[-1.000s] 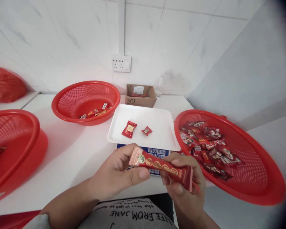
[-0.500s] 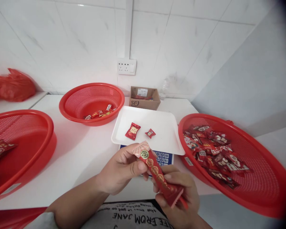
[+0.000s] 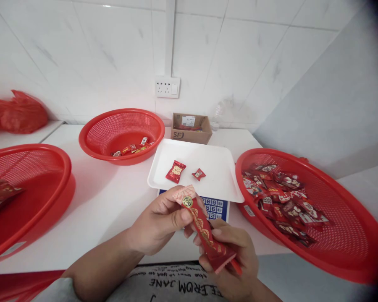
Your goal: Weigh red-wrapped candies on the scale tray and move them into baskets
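Between my hands is a long red wrapped snack stick with gold print and a pale upper end. My left hand pinches its upper part, thumb on top. My right hand is closed round the lower part, where a small red strip pokes out beside the wrapper's end. Just beyond, a white scale tray carries a red candy packet and a smaller red candy. Part of the scale's blue keypad shows under the tray, partly hidden by my hands.
To the right stands a red basket heaped with red packets. A second red basket holds several small candies, and a third basket is at left. A cardboard box and a red bag sit near the wall.
Both hands and the snack stick have shifted slightly left, and the stick's lower end has swung a little left and up. The packet in the left basket looks shifted. The candies on the tray stay put.
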`<state>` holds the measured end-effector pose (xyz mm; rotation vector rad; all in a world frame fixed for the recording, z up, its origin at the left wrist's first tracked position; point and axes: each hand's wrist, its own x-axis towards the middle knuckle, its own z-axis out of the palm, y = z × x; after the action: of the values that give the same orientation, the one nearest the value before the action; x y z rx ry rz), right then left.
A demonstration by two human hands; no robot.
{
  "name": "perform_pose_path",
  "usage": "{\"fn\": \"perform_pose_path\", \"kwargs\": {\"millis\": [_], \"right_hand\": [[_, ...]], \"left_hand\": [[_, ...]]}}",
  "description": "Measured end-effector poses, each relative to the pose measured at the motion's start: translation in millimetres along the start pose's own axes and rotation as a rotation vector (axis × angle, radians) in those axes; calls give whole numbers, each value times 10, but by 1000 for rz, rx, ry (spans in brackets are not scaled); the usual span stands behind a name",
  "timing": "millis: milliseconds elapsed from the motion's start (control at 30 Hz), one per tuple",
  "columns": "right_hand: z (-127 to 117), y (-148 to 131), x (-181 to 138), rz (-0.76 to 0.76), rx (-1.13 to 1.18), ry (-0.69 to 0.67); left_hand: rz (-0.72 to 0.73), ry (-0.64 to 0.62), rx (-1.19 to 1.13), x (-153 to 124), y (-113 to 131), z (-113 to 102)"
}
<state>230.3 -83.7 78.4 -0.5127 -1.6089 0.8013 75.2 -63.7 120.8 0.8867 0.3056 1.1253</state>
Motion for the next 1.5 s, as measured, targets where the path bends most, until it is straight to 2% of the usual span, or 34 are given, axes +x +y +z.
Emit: {"fn": "perform_pose_path", "kwargs": {"millis": [200, 300, 467, 567, 633, 700, 800, 900, 1000, 1100, 1500], "right_hand": [[-24, 12, -40, 14, -14, -4], [11, 2, -54, 73, 48, 28], [20, 4, -77, 342, 371, 78], [-38, -6, -38, 477, 430, -43], [-61, -39, 17, 472, 406, -128], [-56, -89, 77, 451, 375, -153], [-17, -153, 136, 443, 346, -134], [17, -171, 143, 439, 370, -106], [31, -162, 139, 434, 383, -92], [36, -168, 159, 422, 367, -101], [53, -201, 215, 395, 334, -135]], "left_hand": [[1, 58, 38, -11, 3, -8], [-9, 72, 59, -7, 14, -12], [-16, 103, 76, -17, 43, -12], [-19, 121, 97, -19, 51, -11], [-16, 127, 112, -8, 51, -11], [-5, 133, 114, 7, 45, -14], [2, 135, 92, 22, 25, -26], [-53, 122, 74, 15, -6, -51], [-130, 48, 82, 2, -33, -75], [-129, -11, 94, 1, -46, -88], [-124, -3, 30, 21, -68, -103]]}}
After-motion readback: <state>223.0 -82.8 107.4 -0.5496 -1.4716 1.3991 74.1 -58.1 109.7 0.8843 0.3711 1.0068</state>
